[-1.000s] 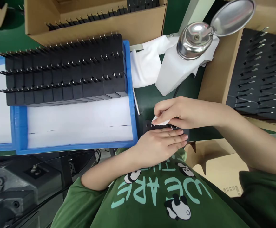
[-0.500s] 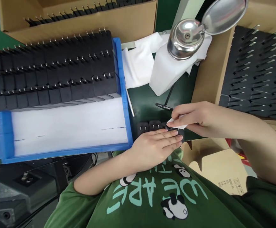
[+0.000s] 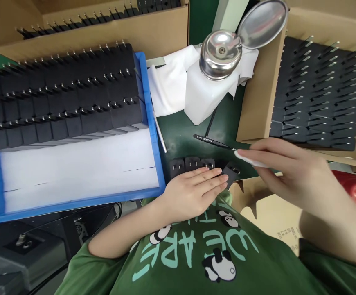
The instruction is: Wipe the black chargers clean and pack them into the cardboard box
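Observation:
A short row of black plug adapters with metal prongs stands on the green table at my body's edge. My left hand lies flat across their near side, fingers stretched out together. At the row's right end one black adapter sits tilted, turned away from the others, beside my left fingertips. My right hand pinches a folded white wipe to the right of the row, apart from the adapters. Black tweezers lie just beyond the row, their tip pointing toward the wipe.
A blue tray at left carries rows of black adapters. A white pump bottle with raised metal lid stands behind, by white cloths. Cardboard boxes at right and back left hold more adapters. A metal rod lies beside the tray.
My right hand has moved right with the wipe, away from the row. The right-end adapter now shows tilted. My left hand stays flat over the row, and the view has shifted slightly.

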### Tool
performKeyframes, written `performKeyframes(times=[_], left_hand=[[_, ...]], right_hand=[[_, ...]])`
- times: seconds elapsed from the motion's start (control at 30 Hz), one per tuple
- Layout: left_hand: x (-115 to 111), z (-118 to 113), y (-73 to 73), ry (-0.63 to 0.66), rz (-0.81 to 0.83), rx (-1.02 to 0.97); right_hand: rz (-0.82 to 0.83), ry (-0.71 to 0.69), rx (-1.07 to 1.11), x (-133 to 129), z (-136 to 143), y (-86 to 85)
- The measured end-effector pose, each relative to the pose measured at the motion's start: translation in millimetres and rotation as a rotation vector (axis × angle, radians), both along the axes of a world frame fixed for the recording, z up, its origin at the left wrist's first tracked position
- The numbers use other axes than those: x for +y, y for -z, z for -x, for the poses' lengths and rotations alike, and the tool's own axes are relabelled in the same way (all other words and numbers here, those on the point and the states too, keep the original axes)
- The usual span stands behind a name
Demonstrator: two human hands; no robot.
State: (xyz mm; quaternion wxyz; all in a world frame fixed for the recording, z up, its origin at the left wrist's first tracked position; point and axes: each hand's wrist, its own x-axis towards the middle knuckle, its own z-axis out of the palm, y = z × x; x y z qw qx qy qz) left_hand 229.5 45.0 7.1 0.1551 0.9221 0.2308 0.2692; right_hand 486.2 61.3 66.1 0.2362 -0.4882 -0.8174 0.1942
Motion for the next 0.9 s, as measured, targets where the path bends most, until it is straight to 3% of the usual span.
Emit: performKeyframes(times=[0.17,0.27,0.33,0.43,0.53,0.6,0.77,0.9], left_hand=[[-1.2,16.7,-4.7,-0.037,-0.081,-0.166],[4.6,38.4,-8.1,-0.257,0.094,-0.249],[10.0,48.0,-8.6,-0.348,0.294,-0.127],[14.5,49.5,-7.2,-0.3,0.484,0.074],[14.5,42.2,-5.5,-0.27,0.511,0.084],[14.4,37.6,-4.5,-0.263,0.479,0.068],[16.0,32.6,-2.0,-0.268,0.393,0.023],[16.2,31.7,-0.3,-0.265,0.376,0.011]], right_hand=[[0.159,0.419,0.261,-49.5,24.5,24.1],[0.223,0.519,0.465,-58.5,40.6,45.4],[0.206,0.527,0.522,-56.2,47.3,54.1],[0.073,0.498,0.481,-52.5,48.3,57.1],[-0.195,0.401,0.324,-57.4,45.0,57.0],[-0.267,0.256,0.22,-63.6,45.3,59.8],[-0.176,0.095,0.182,-70.4,44.5,71.3],[-0.084,-0.13,0.29,-59.9,26.2,71.8]])
